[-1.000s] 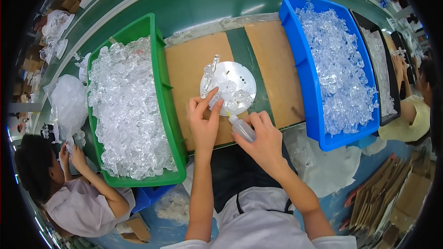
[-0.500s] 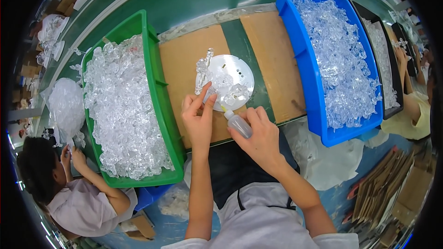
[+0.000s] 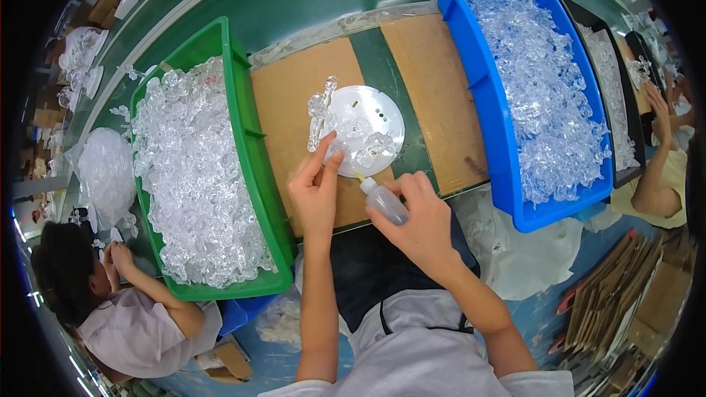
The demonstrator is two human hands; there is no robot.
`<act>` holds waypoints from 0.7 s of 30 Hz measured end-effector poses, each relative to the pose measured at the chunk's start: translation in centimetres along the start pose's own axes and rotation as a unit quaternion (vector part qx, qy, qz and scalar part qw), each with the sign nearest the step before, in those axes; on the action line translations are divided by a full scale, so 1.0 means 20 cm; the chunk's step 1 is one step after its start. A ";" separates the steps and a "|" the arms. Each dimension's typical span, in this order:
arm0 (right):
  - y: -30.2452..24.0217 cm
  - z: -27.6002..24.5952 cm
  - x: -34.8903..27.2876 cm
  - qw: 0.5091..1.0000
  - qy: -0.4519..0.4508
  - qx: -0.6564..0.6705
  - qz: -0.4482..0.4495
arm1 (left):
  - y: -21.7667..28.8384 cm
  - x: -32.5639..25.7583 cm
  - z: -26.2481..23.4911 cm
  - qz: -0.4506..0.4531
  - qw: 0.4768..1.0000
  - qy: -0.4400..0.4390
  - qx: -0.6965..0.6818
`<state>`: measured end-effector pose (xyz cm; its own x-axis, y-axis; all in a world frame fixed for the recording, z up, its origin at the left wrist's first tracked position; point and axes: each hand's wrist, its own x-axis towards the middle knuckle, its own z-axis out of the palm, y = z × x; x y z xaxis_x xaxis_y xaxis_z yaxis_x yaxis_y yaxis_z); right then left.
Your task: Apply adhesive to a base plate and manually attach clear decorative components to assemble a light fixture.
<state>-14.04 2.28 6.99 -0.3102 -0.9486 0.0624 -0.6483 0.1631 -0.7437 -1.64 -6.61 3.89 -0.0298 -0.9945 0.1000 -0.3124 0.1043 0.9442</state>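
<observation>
My right hand [image 3: 421, 222] is closed round a small translucent squeeze bottle [image 3: 387, 204] with a thin yellowish nozzle, tilted so that it points up and left. Beside that tip, my left hand [image 3: 314, 187] pinches a small clear plastic piece [image 3: 335, 148] between thumb and index finger; the fingers partly cover it. Just beyond is a round white plate [image 3: 393, 121], on which more clear plastic parts [image 3: 376, 148] lie. At the plate's left edge, over the cardboard, lie longer clear plastic pieces [image 3: 318, 112].
A green bin [image 3: 254, 176] heaped with clear parts stands at left, a blue bin [image 3: 482, 95] at right. Flat cardboard [image 3: 434, 81] covers parts of the green table. One co-worker [image 3: 140, 323] sits at lower left, another [image 3: 658, 184] at far right beside a black tray [image 3: 638, 132].
My hands have barely moved; the bottle has shifted very slightly right and down. The co-worker's hand at far right has moved.
</observation>
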 end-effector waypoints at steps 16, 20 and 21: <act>0.38 -0.07 0.48 0.974 0.197 0.098 -0.049 | 0.00 -0.02 0.00 0.008 1.000 -0.012 0.027; 0.32 -0.10 0.37 0.973 0.221 -0.043 -0.051 | -0.05 -0.12 -0.05 0.126 0.981 0.046 0.141; 0.27 -0.10 0.30 0.974 0.217 -0.042 -0.057 | -0.07 -0.16 -0.08 0.124 0.981 0.053 0.142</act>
<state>-20.79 -2.01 4.72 -0.4857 -0.7609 0.4302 -0.7448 0.1027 -0.6594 0.38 -3.66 2.83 -0.0441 -0.9312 0.3619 -0.5604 0.3229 0.7627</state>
